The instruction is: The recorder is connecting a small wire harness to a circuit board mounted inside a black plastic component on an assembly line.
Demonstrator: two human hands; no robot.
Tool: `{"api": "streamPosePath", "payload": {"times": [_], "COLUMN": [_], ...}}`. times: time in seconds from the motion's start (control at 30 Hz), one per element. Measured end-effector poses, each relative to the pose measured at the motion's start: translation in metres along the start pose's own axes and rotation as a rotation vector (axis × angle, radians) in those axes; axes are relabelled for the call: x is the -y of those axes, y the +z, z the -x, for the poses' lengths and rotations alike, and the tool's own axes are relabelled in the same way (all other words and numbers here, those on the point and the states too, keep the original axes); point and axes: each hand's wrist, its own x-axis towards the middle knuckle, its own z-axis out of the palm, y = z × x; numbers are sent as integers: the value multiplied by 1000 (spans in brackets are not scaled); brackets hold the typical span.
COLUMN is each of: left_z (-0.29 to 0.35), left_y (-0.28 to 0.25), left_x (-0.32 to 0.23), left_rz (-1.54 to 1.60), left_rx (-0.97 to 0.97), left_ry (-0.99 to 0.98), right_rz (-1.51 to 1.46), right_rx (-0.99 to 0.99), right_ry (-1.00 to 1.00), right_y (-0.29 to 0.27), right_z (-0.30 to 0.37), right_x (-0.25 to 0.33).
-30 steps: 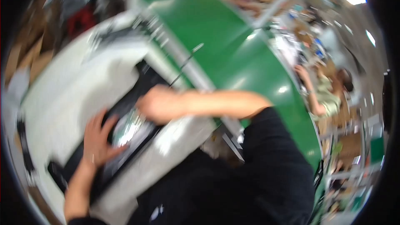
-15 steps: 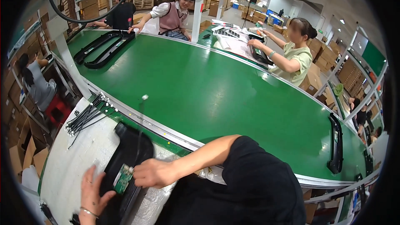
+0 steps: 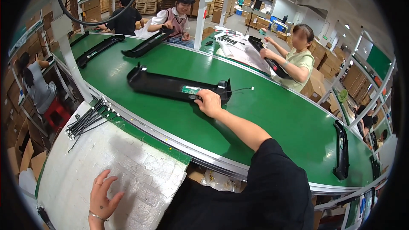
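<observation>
"Holding step at hand, by my reading: one long black plastic housing (image 3: 164, 84), centre of frame, managed one-handed at the glossy green bench surface (image 3: 272, 110). Whether its underside touches the green, cannot tell."

"Grip?"

"Right hand (image 3: 208, 103): fingers and thumb pinching the housing's near edge, right of its middle. Left hand (image 3: 103, 198), lower left: fingers spread and lightly curled, nothing in them, over the white plastic-wrapped pad (image 3: 140, 166)."

"What does the next move call for?"

"Judgement only: a steady wrist, the housing kept level, and care for the thin dark lead with a white plug (image 3: 252, 88) sticking out to the right."

"Counts?"

"In the held housing: one green circuit board (image 3: 190, 90), one such lead. Other black housings: one at a co-worker's hand, upper centre-left (image 3: 147, 44); one lying upper left (image 3: 100, 51); one lying at right (image 3: 341, 151). A similar black piece is in another co-worker's hands, upper right (image 3: 272, 61). Black cables with white plugs (image 3: 91, 117), left: one heap, too tangled to count."
</observation>
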Motion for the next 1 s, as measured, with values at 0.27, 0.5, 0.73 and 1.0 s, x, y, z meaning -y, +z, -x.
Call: {"api": "streamPosePath", "payload": {"times": [0.27, 0.5, 0.73, 1.0], "left_z": [-57, -68, -66, -72], "left_y": [51, 84, 82, 71], "left_x": [5, 62, 70, 89], "left_rz": [35, 73, 120, 267], "left_rx": [-27, -219, -174, -232], "left_ry": [105, -67, -18, -32], "right_rz": [94, -648, -650, -572], "right_rx": [-147, 203, 240, 206], "right_ry": [125, -445, -370, -393], "right_y": [109, 161, 225, 233], "right_z": [-91, -65, -58, -74], "right_x": [48, 280, 368, 360]}}
